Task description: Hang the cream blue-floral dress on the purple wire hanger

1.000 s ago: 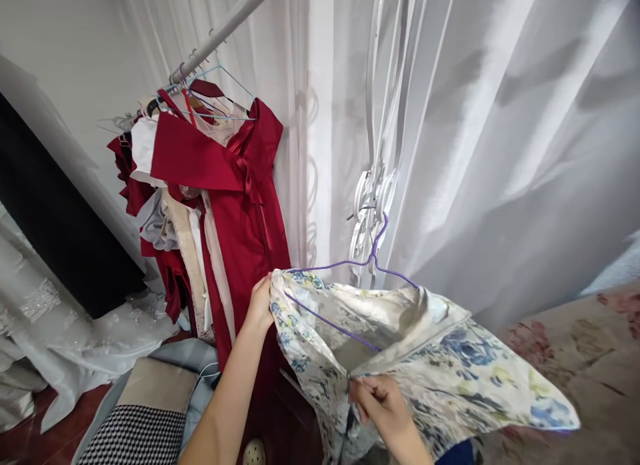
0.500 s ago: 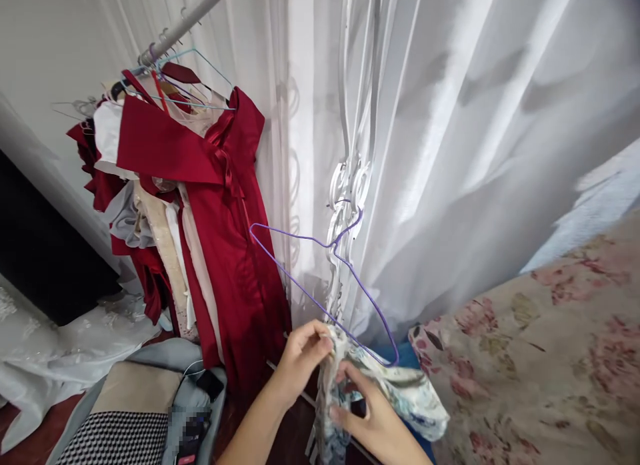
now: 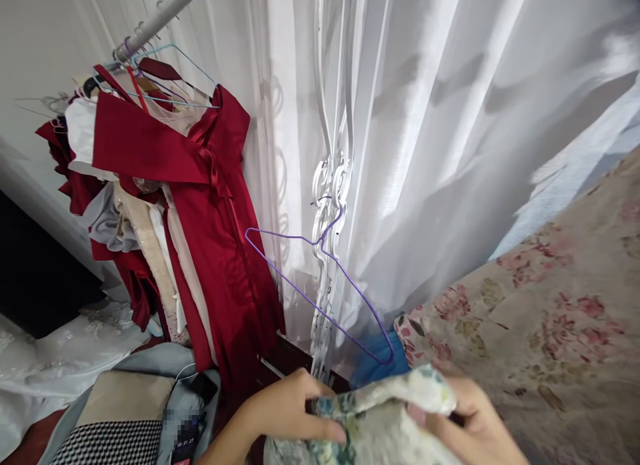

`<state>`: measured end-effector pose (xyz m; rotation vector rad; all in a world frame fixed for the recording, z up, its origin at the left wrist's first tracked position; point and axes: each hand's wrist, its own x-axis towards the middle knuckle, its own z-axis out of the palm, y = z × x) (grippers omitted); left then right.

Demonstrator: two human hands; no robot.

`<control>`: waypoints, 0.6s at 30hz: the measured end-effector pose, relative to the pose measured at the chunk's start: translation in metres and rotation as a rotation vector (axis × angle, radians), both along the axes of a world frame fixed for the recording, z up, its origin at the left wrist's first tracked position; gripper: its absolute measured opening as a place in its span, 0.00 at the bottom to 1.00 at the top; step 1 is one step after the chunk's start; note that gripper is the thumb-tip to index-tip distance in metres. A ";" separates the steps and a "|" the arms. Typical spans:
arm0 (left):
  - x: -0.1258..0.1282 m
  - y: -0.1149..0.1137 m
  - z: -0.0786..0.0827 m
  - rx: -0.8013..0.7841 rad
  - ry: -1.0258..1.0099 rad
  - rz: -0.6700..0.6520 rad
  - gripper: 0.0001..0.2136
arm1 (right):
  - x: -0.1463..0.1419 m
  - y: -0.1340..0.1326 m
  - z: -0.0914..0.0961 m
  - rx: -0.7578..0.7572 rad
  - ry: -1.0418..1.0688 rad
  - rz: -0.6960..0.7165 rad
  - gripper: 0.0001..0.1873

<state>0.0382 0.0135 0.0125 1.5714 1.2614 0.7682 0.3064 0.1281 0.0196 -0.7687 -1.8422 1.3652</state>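
Observation:
Low in the head view, my left hand [image 3: 286, 410] grips one side of a pale garment with blue-green floral print [image 3: 383, 418]. My right hand [image 3: 467, 418] pinches its other side, where a fold stands up. The fabric is bunched between the two hands, and its lower part runs out of the frame, so I cannot tell what kind of garment it is. Just above it a bare purple wire hanger [image 3: 300, 293] hangs by its hook from a white metal stand [image 3: 330, 171].
Left, a clothes rail [image 3: 160, 21] carries a long red dress [image 3: 200, 178] and several other garments. A grey-blue bag [image 3: 165, 358] with a phone sits below. Floral cloth [image 3: 520, 318] fills the right, with blue fabric [image 3: 370, 361] beside it and white curtains [image 3: 425, 105] behind.
The printed garment has come away from beneath the hanger, nearer to me. My hands have moved apart and down, the right one rightward, spreading the fabric. The view has shifted slightly.

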 end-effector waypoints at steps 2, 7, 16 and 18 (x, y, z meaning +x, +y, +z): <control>-0.017 -0.006 0.001 0.081 0.153 0.147 0.17 | -0.002 0.035 0.012 0.062 0.029 -0.059 0.11; -0.080 -0.022 0.029 0.323 0.404 0.393 0.14 | -0.062 0.086 0.029 -0.015 0.232 -0.083 0.13; -0.210 0.002 0.079 0.555 0.885 0.473 0.11 | -0.111 0.050 0.058 -0.362 0.354 0.247 0.27; -0.224 0.019 0.085 0.609 0.835 0.562 0.11 | -0.109 0.045 0.065 -0.300 0.305 0.239 0.30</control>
